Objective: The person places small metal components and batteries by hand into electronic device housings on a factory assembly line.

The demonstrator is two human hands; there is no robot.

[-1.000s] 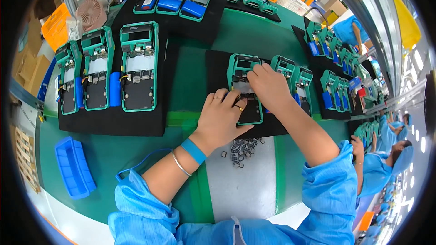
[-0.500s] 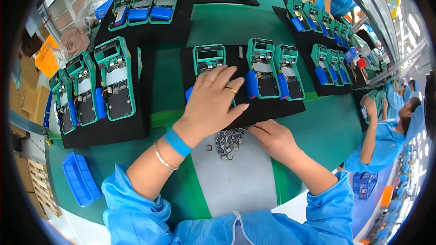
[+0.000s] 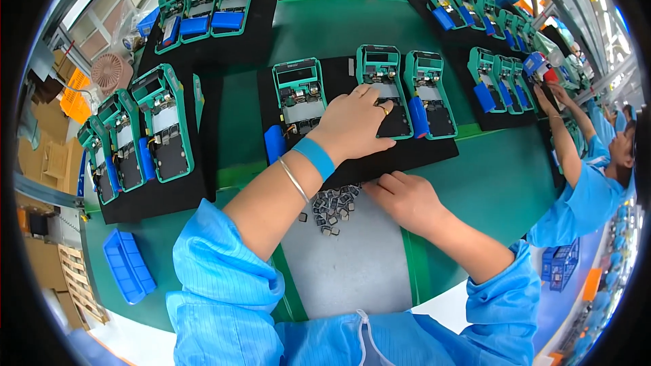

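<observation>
My left hand point(image 3: 354, 122) reaches over a green device housing point(image 3: 380, 57), the middle one of three on a black mat. Its fingertips press down inside that housing, with the thumb held apart; what lies under them is hidden. Left of it lies another open housing point(image 3: 296, 74) with a blue block point(image 3: 274, 144) beside it; a third housing point(image 3: 427, 71) stands to the right. My right hand point(image 3: 410, 205) rests at the mat's near edge, fingers bent and pressed together. Beside those fingers is a heap of small square metal-and-black parts point(image 3: 332, 209) on a grey sheet.
More housings stand on black mats at left point(image 3: 166, 122), far left point(image 3: 234, 0) and right point(image 3: 483, 71). A blue tray point(image 3: 129, 268) sits at the near left and a small fan point(image 3: 112, 71) beyond. Co-workers' arms show at the far side and right point(image 3: 566, 129).
My left hand has moved right, from the left housing to the middle one, uncovering the left one. My right hand stays near the heap. A co-worker at right has reached toward the table.
</observation>
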